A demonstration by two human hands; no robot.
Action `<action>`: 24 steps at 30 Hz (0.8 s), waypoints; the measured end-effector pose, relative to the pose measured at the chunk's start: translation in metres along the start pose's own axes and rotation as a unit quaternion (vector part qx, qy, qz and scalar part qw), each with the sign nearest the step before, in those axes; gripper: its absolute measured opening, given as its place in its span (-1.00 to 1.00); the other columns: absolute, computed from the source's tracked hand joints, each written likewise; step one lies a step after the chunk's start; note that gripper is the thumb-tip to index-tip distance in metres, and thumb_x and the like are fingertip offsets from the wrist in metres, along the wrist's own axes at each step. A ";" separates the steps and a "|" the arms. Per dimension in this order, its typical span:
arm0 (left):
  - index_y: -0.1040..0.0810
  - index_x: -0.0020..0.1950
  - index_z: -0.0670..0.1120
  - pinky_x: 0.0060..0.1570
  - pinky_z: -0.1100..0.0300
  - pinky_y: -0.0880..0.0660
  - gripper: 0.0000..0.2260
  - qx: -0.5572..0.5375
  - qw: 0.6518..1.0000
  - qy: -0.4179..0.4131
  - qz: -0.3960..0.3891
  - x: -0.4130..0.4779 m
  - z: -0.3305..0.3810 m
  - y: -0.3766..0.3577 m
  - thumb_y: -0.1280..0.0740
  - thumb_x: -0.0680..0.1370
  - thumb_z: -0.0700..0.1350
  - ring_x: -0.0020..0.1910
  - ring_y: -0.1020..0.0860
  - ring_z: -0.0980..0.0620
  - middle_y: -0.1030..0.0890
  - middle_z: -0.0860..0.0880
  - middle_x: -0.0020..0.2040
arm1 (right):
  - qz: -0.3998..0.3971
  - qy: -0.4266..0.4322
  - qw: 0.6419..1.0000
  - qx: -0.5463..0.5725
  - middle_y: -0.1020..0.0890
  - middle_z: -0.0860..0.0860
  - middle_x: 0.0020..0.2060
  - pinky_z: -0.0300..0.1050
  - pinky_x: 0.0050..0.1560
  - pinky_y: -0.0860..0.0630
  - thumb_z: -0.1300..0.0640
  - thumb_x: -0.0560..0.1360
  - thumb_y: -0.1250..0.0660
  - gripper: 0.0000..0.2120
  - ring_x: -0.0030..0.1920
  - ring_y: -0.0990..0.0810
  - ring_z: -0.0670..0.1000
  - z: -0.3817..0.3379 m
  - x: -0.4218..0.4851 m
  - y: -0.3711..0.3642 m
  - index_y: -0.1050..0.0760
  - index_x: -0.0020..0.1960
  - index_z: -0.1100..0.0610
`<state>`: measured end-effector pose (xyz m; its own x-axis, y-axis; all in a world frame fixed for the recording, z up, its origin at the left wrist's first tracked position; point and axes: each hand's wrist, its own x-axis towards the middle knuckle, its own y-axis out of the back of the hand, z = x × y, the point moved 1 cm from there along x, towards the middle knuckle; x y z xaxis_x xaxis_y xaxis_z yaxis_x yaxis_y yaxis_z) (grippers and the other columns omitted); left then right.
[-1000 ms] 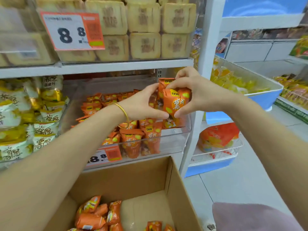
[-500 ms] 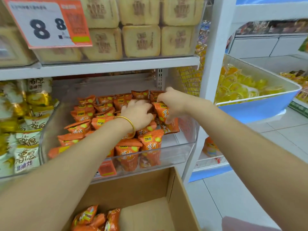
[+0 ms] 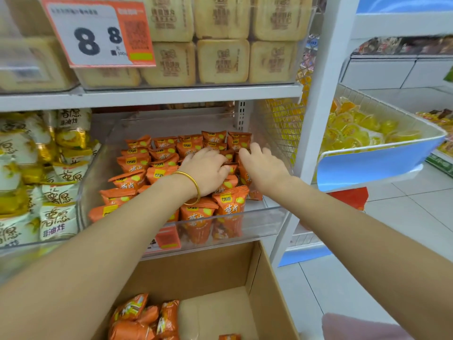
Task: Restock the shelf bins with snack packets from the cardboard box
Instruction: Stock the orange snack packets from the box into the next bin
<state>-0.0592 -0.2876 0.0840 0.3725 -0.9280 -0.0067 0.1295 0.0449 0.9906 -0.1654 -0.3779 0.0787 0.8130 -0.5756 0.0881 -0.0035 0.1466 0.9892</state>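
Since a second ago we have brought both hands down from holding up one packet at the bin's mouth, and they now lie inside the clear shelf bin at the middle of our view. Our left hand (gold bangle at the wrist) rests palm-down on the orange snack packets, fingers fairly straight and spread. Our right hand, just beside it toward 3 o'clock, also lies flat on them, fingers pointing to 12 o'clock and gripping nothing that we can see. At 6 o'clock the cardboard box sits open below the shelf, with loose packets in its 7 o'clock corner. A price tag hangs at 11 o'clock, yellow-and-white packets fill 9 o'clock, and a blue-fronted bin of yellow jelly cups is at 3 o'clock.
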 end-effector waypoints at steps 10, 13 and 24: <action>-0.45 0.35 -0.08 0.45 0.11 -0.02 -0.67 -0.084 0.976 -0.075 0.186 -0.116 0.002 0.019 -0.16 0.61 -0.05 0.47 -0.15 -0.04 -0.33 -0.06 0.45 | -0.005 -0.031 0.999 0.025 -0.45 0.19 0.23 0.10 0.12 -0.43 0.34 0.51 -0.27 -0.63 0.29 -0.35 0.22 -0.003 -0.021 0.014 -0.30 0.29 0.27; -0.39 0.40 -0.07 0.45 0.11 0.03 -0.64 -0.065 0.983 -0.064 0.157 -0.128 0.004 0.014 -0.14 0.62 -0.03 0.50 -0.09 -0.04 -0.27 -0.05 0.48 | -0.013 -0.051 0.997 0.055 -0.40 0.21 0.21 0.11 0.15 -0.42 0.36 0.50 -0.25 -0.66 0.26 -0.39 0.26 -0.007 -0.020 0.012 -0.38 0.27 0.28; 0.09 0.55 0.13 0.48 -0.14 0.16 -0.53 0.066 0.998 -0.010 0.001 -0.093 0.008 -0.014 0.12 0.64 0.14 0.54 0.18 -0.03 0.12 0.01 0.57 | 0.055 -0.041 0.993 0.092 -0.43 0.19 0.22 0.07 0.09 -0.41 0.35 0.50 -0.30 -0.62 0.23 -0.40 0.26 -0.004 -0.015 -0.010 -0.30 0.27 0.22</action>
<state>-0.1027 -0.2048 0.0715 0.3540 -0.9352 -0.0029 0.0058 -0.0009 1.0000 -0.1747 -0.3676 0.0665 0.7517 -0.6291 0.1978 -0.2011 0.0670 0.9773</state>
